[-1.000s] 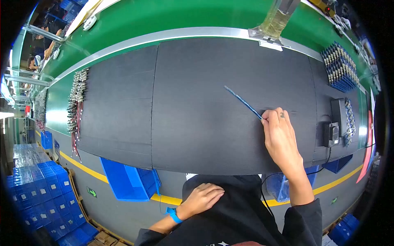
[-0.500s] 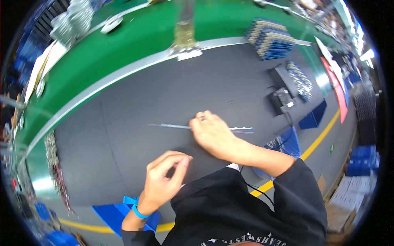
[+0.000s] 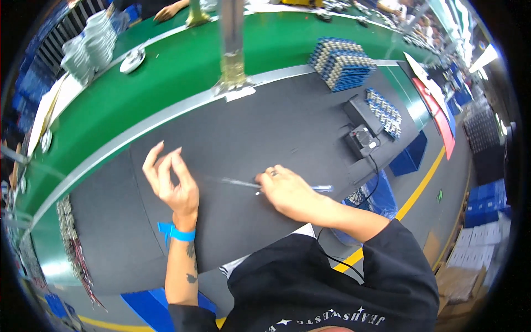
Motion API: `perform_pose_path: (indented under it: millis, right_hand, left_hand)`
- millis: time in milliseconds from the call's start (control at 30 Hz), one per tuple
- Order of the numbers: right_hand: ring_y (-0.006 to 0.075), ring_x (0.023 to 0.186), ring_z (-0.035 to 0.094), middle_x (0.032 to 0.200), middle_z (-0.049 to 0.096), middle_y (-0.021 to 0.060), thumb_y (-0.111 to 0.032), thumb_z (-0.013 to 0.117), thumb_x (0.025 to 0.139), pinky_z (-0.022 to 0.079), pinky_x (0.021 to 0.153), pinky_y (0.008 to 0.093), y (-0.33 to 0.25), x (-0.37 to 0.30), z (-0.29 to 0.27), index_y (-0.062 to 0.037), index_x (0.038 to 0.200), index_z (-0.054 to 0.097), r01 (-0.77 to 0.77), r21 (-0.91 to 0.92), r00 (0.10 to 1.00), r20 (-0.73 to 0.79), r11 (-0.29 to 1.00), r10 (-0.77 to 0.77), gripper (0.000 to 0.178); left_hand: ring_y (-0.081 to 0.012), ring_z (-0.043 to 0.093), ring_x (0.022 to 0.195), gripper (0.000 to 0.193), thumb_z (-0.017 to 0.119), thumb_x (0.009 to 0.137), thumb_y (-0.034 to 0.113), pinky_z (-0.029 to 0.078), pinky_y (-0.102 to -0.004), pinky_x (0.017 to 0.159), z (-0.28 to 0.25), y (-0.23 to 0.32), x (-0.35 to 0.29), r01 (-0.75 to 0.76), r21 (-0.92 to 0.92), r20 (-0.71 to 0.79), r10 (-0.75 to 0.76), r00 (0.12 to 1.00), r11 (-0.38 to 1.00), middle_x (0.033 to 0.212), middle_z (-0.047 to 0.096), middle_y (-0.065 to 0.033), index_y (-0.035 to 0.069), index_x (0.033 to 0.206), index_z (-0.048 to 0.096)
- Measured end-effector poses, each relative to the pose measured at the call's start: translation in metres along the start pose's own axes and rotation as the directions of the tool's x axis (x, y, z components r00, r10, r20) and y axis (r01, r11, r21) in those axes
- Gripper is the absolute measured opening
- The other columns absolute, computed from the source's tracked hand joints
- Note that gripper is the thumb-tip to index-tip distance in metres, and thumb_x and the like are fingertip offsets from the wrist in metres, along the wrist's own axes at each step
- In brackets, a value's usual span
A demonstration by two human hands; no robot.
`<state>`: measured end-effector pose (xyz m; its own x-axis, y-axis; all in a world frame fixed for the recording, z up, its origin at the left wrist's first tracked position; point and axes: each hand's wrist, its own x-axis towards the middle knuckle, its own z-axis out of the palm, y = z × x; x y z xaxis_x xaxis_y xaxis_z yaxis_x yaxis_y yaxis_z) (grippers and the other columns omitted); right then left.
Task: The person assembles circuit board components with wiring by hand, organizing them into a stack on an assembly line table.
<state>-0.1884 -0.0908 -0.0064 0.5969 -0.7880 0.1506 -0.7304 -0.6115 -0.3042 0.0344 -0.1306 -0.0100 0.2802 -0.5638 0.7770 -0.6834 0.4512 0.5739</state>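
My right hand (image 3: pixel 290 191) is closed around a thin, straight, pen-like tool (image 3: pixel 323 188) low over the dark grey mat (image 3: pixel 232 133). A shiny narrow shaft sticks out left of my fingers, blurred toward its tip, and a pale bluish end shows on the right. Further left, my left hand (image 3: pixel 176 180) is raised above the mat with a blue band (image 3: pixel 180 232) at its wrist. Its thumb and index finger appear to meet in a pinch. Whatever they hold, if anything, is too small to make out.
Stacked blue-and-beige strips (image 3: pixel 343 63) stand at the far right, near a black box-shaped device (image 3: pixel 362 141) with a cable and a bundle of similar strips (image 3: pixel 383 113). Wire bundles (image 3: pixel 69 232) line the left edge. A metal post (image 3: pixel 232 44) rises beyond the mat.
My left hand has moved up and to the left, away from my body. The right hand stays on the tool. The whole view has shifted slightly.
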Motion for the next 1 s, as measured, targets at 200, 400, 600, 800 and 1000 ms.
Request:
perform_pose_path:
  millis: [200,400,600,800,1000]
  right_hand:
    - [0.0332,0.084,0.056,0.086,0.057,0.0205,-0.001,0.056,0.076,0.046,0.076,0.0405,-0.006,0.004,-0.014,0.0065,0.087,0.055,-0.046,0.01,0.992,0.12,0.999,0.044,0.013]
    - [0.0319,0.087,0.053,0.088,0.054,0.0189,-0.009,0.059,0.084,0.044,0.077,0.0398,-0.013,-0.003,-0.022,0.0037,0.089,0.055,-0.132,0.103,0.985,0.124,0.986,0.119,0.014]
    - [0.0321,0.082,0.05,0.087,0.052,0.0173,-0.006,0.057,0.083,0.043,0.074,0.0391,-0.004,-0.015,-0.009,0.0031,0.089,0.054,-0.056,0.038,0.997,0.048,0.998,0.054,0.011]
    - [0.0318,0.081,0.051,0.086,0.053,0.0178,-0.004,0.054,0.082,0.044,0.074,0.0389,0.004,-0.015,-0.014,0.0031,0.091,0.053,0.043,-0.128,0.998,0.047,0.991,-0.037,0.011]
    - [0.0338,0.082,0.055,0.084,0.056,0.0193,0.005,0.052,0.074,0.046,0.076,0.0395,0.014,-0.003,-0.035,0.0041,0.084,0.05,0.072,-0.106,0.962,0.27,0.992,-0.041,0.011]
  left_hand:
    - [-0.0198,0.061,0.085,0.008,0.056,0.086,-0.003,0.049,-0.0295,0.071,-0.001,-0.004,0.005,-0.008,-0.066,-0.082,0.002,0.997,0.998,0.112,0.054,-0.0137,-0.004,0.086,0.064]
    - [-0.02,0.056,0.1,0.012,0.056,0.089,0.003,0.046,-0.0307,0.081,-0.004,-0.013,0.002,0.055,-0.035,-0.115,-0.058,0.992,0.998,0.11,0.056,-0.0117,-0.002,0.089,0.067]
    - [-0.0189,0.055,0.101,0.013,0.056,0.091,0.006,0.046,-0.03,0.083,-0.004,-0.016,0.002,0.068,-0.037,-0.121,-0.072,0.99,0.997,0.11,0.056,-0.0103,0.0,0.089,0.067]
    - [-0.0186,0.057,0.097,0.012,0.057,0.09,0.005,0.047,-0.0297,0.08,-0.002,-0.015,0.002,0.094,-0.103,-0.102,-0.105,0.989,0.99,0.106,0.058,-0.0099,0.0,0.088,0.067]
    - [-0.0184,0.061,0.079,0.006,0.059,0.084,-0.004,0.051,-0.0274,0.066,0.001,-0.019,0.001,0.014,-0.142,-0.121,-0.031,0.992,0.99,0.1,0.058,-0.0114,-0.003,0.086,0.065]
